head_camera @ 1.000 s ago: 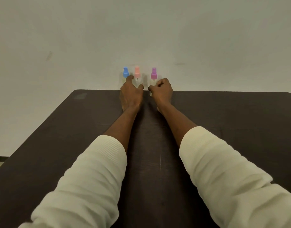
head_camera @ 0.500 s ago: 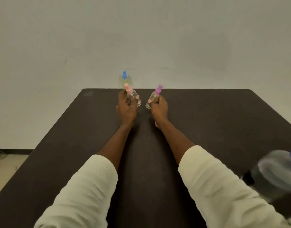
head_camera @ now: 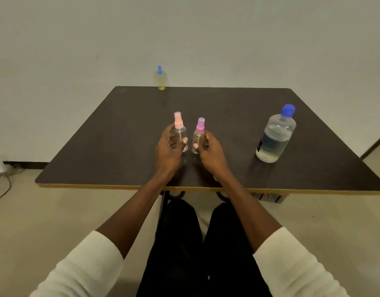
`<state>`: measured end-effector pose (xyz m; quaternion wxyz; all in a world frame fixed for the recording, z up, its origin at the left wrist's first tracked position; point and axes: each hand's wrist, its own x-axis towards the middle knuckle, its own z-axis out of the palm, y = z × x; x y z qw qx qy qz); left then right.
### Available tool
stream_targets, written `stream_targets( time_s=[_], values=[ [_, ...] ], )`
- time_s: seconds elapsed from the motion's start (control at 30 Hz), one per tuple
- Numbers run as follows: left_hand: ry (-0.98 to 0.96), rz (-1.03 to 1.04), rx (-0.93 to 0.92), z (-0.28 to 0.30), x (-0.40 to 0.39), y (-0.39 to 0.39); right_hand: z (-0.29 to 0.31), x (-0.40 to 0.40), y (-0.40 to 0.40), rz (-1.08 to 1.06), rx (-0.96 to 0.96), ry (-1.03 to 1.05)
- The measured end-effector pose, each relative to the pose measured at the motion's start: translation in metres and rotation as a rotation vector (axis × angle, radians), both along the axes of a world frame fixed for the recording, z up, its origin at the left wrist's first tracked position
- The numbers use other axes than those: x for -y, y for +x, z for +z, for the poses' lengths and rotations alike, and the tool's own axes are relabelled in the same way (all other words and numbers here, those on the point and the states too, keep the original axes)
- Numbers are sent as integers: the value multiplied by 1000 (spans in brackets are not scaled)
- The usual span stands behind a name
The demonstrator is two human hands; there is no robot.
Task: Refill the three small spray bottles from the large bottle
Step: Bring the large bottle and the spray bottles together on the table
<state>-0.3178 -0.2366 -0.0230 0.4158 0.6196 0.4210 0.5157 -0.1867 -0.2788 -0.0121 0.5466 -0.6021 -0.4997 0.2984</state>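
The table is dark and broad, with a pale edge on the near side. To the right on it stands the large bottle, upright, blue cap on, liquid filling only its lower part. It is well apart from both hands.

At the centre, the left hand curls around the pink bottle, thumb in front and fingers behind its clear body. The right hand pinches the purple bottle between thumb and fingers. Both small bottles are upright and just beside each other; whether their bases rest on the table or sit just above it cannot be told. Both look close to empty. The blue bottle stands alone at the far edge, with a little yellowish liquid at the bottom.

The step in hand appears to be placing the two small bottles close to the person for filling. To do it well, both should be set down flat with a gap between them, so that neither tips when a hand lets go. The blue bottle likely needs fetching too. Each spray top must come off before pouring, and the narrow necks call for a slow, steady tilt of the large bottle, with one hand steadying the small one.
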Motion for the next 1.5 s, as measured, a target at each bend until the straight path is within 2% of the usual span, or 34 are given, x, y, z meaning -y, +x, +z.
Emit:
stream_targets(
  time_s=[0.13,0.37,0.83,1.03,1.17,1.33,1.43,1.5],
  values=[
    [-18,-50,-30,2,12,1,-11,16,2,-57,95,37],
    [-54,-72,-77,2,12,2,-5,21,4,-89,5,2],
    [-73,-97,-86,-1,3,6,-7,11,4,-91,69,-19],
    [-74,-101,-73,-5,0,5,-12,8,6,-60,-7,-26],
    [-94,-76,-4,-8,-4,3,-10,8,7,-106,-101,-23],
    [-161,74,187,-7,-7,2,-9,-1,18,-346,-322,-56],
    [-257,134,282,-4,-20,-4,-1,-20,32,-417,-342,-60],
    [-271,170,260,1,-42,-8,8,-41,42,-432,-291,-42]
  ],
)
